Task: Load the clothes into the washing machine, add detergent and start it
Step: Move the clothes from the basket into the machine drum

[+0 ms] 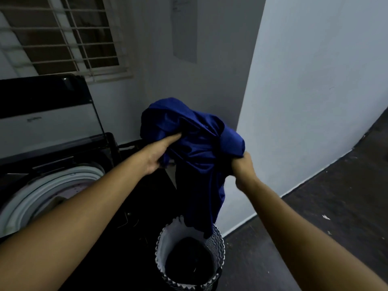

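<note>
A: Where is the shiny royal-blue satin garment (195,148) right now?

B: Bunched up in the air, directly above the round zigzag-patterned fabric laundry basket (190,257), its tail hanging down so the long axis runs roughly vertical and the hem touches the basket's rim. More dark clothes lie inside the basket.

A: And the hands?

B: Both grip the garment. The left hand (162,153) has its fingers dug into the folds on the side away from the basket's wall corner; the right hand (243,169) is clenched in a fist around a gathered edge.

A: Which way must it go?

B: The top-loading washing machine's open white-rimmed drum (52,194) lies to the left of the basket, its dark glass lid (46,110) raised. The left hand is nearer the drum, so I judge a leftward swing comes next.

A: Any writing?

B: A small mark on the lid and a paper on the wall, both too blurred to read.
</note>
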Demonstrator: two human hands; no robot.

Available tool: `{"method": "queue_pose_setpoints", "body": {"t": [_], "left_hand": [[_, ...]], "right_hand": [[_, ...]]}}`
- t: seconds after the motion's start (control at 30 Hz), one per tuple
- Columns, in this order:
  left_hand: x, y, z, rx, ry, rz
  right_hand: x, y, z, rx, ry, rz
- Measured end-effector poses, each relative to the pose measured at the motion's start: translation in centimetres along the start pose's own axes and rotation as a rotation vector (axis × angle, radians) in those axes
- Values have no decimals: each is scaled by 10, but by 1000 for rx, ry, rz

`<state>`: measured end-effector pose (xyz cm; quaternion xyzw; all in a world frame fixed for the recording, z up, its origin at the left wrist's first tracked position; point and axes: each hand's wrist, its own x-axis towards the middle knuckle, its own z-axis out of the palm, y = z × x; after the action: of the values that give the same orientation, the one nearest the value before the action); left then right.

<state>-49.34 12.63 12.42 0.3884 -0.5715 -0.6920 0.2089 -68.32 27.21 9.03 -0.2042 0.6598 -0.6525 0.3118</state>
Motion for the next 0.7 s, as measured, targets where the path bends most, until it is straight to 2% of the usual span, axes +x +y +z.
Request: {"method": "queue_pose_setpoints", "body": {"t": [0.13, 0.23, 0.33, 0.4, 0.47, 0.53, 0.6, 0.7], "left_hand": [[-3, -32, -36, 246, 19, -109], [-7, -41, -38, 552, 78, -126], [-9, -39, -27, 744, 37, -88], [-12, -31, -8, 707, -77, 22], [-9, -25, 15, 575, -94, 181], [-5, -20, 38, 369, 28, 278], [4, -18, 48, 186, 151, 287], [10, -14, 46, 95, 222, 278]], "right_hand": [[6, -32, -1, 115, -30, -86], [6, -46, 9, 206, -110, -26], [10, -50, 20, 131, -169, -92], [7, -51, 28, 97, -232, -131], [3, -54, 39, 97, -317, -129], [0, -59, 46, 51, -418, -158], [-2, -66, 43, -51, -516, -241], [-1, -64, 22, -158, -588, -327]]}}
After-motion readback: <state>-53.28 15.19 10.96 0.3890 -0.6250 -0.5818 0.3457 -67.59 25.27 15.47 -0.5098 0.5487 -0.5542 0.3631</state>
